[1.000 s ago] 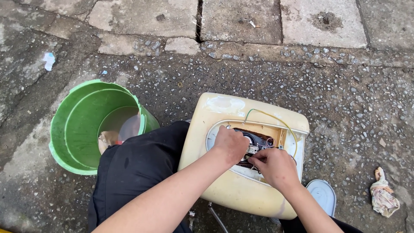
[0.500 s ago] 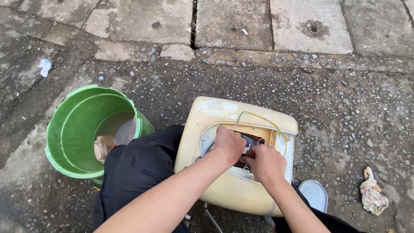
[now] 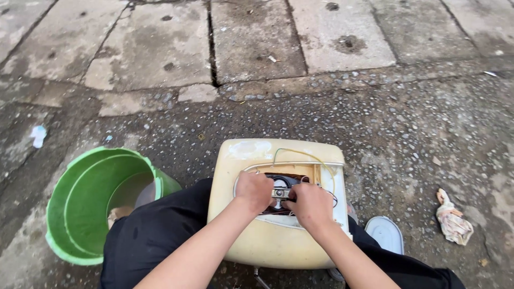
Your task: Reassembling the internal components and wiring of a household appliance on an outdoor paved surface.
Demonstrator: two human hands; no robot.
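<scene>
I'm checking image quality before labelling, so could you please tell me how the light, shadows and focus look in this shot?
Head view: soft, even daylight with no hard shadows or glare; ground, green bucket and cream casing are sharp; left hand and right hand show no motion blur; the opening beneath them is dim, its parts hard to read.

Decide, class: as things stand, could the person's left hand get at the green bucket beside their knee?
Probably yes. The left hand is busy in the cream casing's opening, but the green bucket sits open on that side, with only the black-trousered knee between.
</scene>
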